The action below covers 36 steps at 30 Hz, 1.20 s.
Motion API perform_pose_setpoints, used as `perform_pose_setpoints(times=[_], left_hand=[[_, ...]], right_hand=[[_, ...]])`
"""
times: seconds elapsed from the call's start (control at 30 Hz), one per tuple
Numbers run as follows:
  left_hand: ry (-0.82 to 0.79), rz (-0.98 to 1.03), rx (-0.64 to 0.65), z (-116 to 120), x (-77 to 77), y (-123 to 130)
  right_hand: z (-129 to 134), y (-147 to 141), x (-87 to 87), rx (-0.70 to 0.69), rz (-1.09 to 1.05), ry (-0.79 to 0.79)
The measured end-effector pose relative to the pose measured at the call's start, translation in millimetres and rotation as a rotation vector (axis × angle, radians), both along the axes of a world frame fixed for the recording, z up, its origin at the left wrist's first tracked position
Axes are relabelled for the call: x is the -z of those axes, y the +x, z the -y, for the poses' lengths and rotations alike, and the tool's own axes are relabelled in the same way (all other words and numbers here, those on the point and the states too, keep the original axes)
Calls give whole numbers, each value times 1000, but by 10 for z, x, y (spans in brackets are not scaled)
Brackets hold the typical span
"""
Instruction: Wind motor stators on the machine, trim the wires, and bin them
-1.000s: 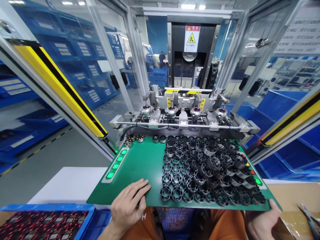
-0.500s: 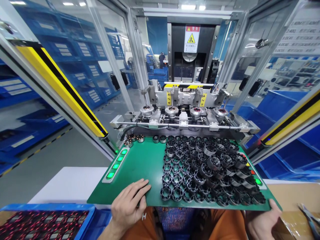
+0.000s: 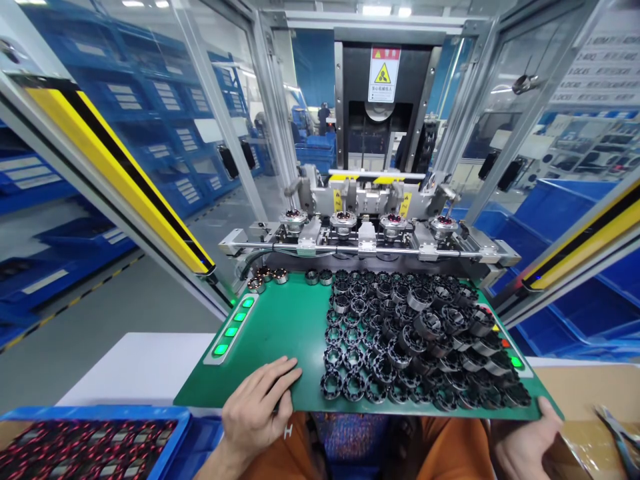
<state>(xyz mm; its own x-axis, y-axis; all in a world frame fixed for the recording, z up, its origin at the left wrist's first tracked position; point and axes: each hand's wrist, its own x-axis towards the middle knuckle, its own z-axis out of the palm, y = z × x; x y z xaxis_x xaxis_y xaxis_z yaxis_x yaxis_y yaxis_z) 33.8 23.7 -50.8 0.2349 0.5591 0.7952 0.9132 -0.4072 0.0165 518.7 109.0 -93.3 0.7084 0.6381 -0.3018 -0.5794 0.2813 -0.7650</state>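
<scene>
My left hand (image 3: 260, 403) lies on the front edge of the green work surface (image 3: 280, 333), palm down with fingers stretched out and holding nothing. At the right front corner is my right hand (image 3: 527, 440), its thumb against the edge of the surface; its other fingers are hidden. Between the hands stand many dark metal stator cores (image 3: 385, 367), in rows on the left and stacked on the right. Several copper-wound stators (image 3: 281, 276) sit at the back left corner. Behind them, a winding machine (image 3: 367, 233) carries stators with reddish wire on its round fixtures.
Lit green buttons (image 3: 231, 332) line the left side of the surface; red and green ones (image 3: 516, 363) are on the right. Yellow-black sensor bars (image 3: 135, 193) flank the opening. A blue tray (image 3: 185, 427) of red-wound parts stands front left, and pliers (image 3: 617, 433) lie front right.
The machine's yellow-black striped bar has dropped slightly, and its upper arms have shifted above the fixtures. Both hands and the stator cores have stayed put.
</scene>
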Motion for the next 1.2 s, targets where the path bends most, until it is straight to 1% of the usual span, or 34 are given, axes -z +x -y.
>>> perform_pose_setpoints(times=[0.1, 0.33, 0.47, 0.63, 0.77, 0.9, 1.07, 1.2], left_hand=[[0, -2, 4, 0, -2, -4], [-6, 9, -1, 8, 8, -4], [-10, 8, -2, 10, 14, -1], [-4, 2, 2, 3, 36, -12], [8, -1, 1, -4, 39, -16], [13, 4, 3, -4, 25, -10], [9, 8, 4, 4, 25, -10], [5, 4, 4, 3, 40, -20]], right_hand=[[13, -48, -23, -9, 47, -32], [0, -54, -39, 6, 36, -6], [-15, -6, -38, -9, -18, 33], [-46, -19, -47, 19, -110, 64], [-48, -38, -63, 59, -102, 46], [-50, 3, -38, 8, -83, 68], [-65, 1, 16, 40, -55, 42], [-55, -42, -24, 54, -60, 58]])
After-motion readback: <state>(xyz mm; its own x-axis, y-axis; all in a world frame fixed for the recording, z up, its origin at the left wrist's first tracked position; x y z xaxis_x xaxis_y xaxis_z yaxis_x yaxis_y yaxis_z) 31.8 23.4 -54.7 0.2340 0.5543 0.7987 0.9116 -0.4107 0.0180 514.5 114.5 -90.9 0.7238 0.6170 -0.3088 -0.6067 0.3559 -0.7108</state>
